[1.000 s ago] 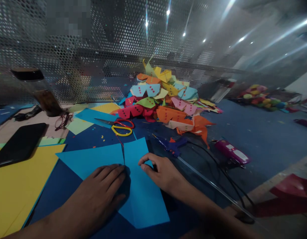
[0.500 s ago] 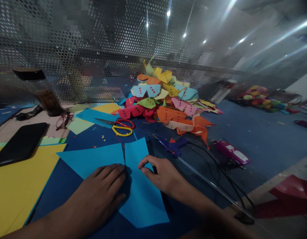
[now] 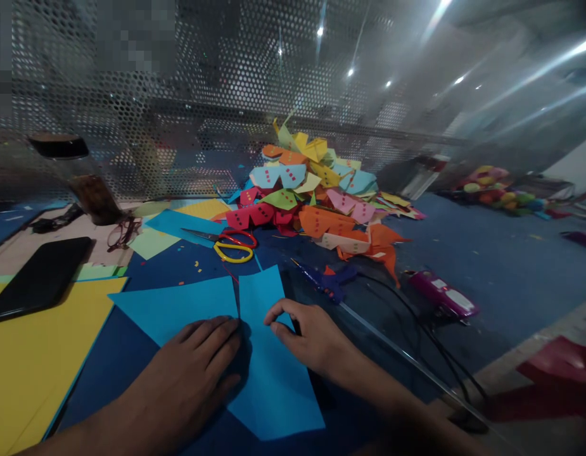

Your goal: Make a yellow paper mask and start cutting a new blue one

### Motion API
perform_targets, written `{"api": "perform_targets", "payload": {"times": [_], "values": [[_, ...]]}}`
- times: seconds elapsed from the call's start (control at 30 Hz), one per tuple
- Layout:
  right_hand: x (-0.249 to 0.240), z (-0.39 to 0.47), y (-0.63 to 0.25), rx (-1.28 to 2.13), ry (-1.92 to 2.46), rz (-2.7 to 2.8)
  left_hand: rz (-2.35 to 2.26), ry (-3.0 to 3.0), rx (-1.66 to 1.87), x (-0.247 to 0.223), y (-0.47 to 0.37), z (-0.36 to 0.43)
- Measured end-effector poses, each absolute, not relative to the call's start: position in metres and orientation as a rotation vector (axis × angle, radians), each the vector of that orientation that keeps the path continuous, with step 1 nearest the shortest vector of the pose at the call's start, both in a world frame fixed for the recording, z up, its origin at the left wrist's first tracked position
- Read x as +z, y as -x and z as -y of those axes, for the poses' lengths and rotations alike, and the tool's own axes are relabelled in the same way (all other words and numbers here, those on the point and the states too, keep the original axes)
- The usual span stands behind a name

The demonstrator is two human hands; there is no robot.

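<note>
Blue paper (image 3: 278,380) lies on the dark blue table, with a slit running down from its top edge between two flaps. My left hand (image 3: 197,361) rests flat on the left part of it, fingers stretched beside the slit. On the right part is my right hand (image 3: 306,329), its thumb and index finger curved toward each other with a gap between them and nothing visible in it. Scissors (image 3: 235,246) with red and yellow handles lie beyond the paper. A blue glue gun (image 3: 328,283) with a long clear stick lies to the right.
Folded paper shapes (image 3: 316,196) are heaped at the back. A black phone (image 3: 40,275) lies on yellow paper (image 3: 36,361) at left, near a jar (image 3: 90,190) and glasses (image 3: 121,233). A purple device (image 3: 442,294) and black cables are at right.
</note>
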State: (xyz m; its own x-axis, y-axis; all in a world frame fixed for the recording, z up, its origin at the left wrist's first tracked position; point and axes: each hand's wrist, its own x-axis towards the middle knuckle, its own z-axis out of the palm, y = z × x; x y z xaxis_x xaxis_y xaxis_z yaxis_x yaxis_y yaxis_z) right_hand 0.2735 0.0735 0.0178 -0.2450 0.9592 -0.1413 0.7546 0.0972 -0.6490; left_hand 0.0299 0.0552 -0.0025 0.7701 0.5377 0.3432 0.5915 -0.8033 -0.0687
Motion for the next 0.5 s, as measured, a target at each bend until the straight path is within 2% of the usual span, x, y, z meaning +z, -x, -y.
{"api": "perform_targets", "payload": {"times": [0.5], "values": [[0.028,-0.069,-0.272,0.949,1.640,2.040,0.855,2.866,-0.437,0.001,-0.030,-0.055]]}}
